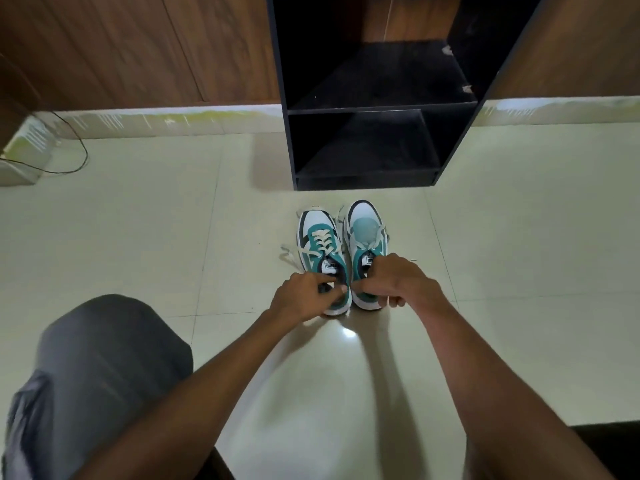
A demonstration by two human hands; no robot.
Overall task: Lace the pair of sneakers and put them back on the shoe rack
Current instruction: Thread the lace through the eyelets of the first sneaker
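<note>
Pale tile floor (138,220), black rack (374,109) far. Sneakers (343,251) sit side by side, just near of it. Your left hand (304,299) pinches the left heel; right hand (394,282) grips the right collar (lace loose, unfinished). Finish lacing before lifting.

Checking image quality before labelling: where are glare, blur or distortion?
Head view: bright glare spot on the floor tiles just behind the sneakers; grey shorts blurred at lower left; wide-angle lens bows the shoe rack; the rack's shelves are dark.
</note>
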